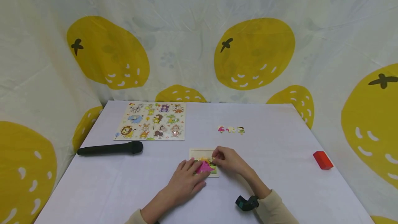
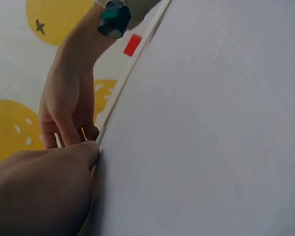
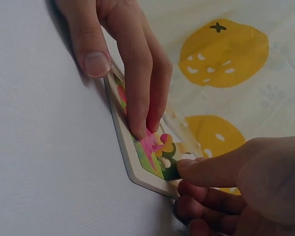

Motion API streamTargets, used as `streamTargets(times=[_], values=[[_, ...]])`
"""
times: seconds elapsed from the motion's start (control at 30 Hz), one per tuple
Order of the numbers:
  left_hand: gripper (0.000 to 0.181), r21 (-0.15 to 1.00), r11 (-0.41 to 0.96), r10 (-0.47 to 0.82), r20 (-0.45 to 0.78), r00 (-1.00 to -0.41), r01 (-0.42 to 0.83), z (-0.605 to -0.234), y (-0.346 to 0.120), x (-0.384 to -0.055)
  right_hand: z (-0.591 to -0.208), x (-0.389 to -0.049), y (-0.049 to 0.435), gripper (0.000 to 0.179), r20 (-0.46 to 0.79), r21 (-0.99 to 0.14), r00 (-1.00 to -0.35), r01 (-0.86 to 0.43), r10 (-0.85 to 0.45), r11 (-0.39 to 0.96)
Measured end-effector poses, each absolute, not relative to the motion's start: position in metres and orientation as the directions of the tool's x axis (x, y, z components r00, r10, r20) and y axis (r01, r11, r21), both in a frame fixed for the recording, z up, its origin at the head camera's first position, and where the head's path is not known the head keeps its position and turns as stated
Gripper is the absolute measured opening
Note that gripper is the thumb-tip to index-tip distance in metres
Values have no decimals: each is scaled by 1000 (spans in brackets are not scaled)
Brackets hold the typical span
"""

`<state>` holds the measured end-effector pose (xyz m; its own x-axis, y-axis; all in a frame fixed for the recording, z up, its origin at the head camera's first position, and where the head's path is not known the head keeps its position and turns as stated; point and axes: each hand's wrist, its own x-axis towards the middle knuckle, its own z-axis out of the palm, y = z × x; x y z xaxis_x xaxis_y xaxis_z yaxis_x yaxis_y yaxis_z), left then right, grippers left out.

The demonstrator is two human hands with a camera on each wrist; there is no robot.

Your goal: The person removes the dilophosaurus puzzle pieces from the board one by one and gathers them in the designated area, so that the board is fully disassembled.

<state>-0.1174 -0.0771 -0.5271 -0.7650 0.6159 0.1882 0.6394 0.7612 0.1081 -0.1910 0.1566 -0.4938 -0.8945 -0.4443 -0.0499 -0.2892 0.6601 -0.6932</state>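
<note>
A small jigsaw puzzle in a pale wooden frame [image 1: 204,175] lies on the table, partly filled with pieces that show a pink animal [image 3: 149,143] on green. My left hand [image 1: 186,180] rests over the puzzle's left side, its extended fingers touching the pink picture. At the frame's right edge, my right hand [image 1: 231,161] pinches a puzzle piece [image 3: 172,170], dark green where it shows, between thumb and fingers. The fingers hide part of that piece. Beyond the frame lie several loose puzzle pieces [image 1: 231,129] in a short row.
An animal picture board [image 1: 152,137] lies at the back left, with a black microphone [image 1: 109,148] in front of it. Toward the right edge sits a red block [image 1: 323,160]. A white cloth covers the table [image 1: 273,130]; a fruit-patterned curtain [image 1: 186,44] hangs behind.
</note>
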Motion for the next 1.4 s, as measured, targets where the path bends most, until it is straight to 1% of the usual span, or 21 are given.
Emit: streamTargets(times=[0.4, 0.73, 1.03, 1.2, 1.4], values=[[43, 132, 757, 617, 180, -767, 640, -527, -78, -117, -492, -189, 153, 6, -108, -734, -925, -173, -364, 657], [45, 137, 756, 617, 174, -767, 640, -526, -78, -117, -483, -187, 153, 4, -173, -762, -907, -125, -385, 635], [46, 124, 753, 620, 191, -761, 646, -528, -76, -118, -488, -185, 150, 6, -182, -776, -939, -46, -293, 628], [46, 118, 754, 621, 196, -759, 647, -529, -76, -118, -490, -188, 151, 8, -196, -800, -939, -13, -282, 599], [42, 131, 763, 611, 171, -773, 633, -527, -77, -117, -488, -192, 157, 11, -204, -843, -940, 25, -275, 538]])
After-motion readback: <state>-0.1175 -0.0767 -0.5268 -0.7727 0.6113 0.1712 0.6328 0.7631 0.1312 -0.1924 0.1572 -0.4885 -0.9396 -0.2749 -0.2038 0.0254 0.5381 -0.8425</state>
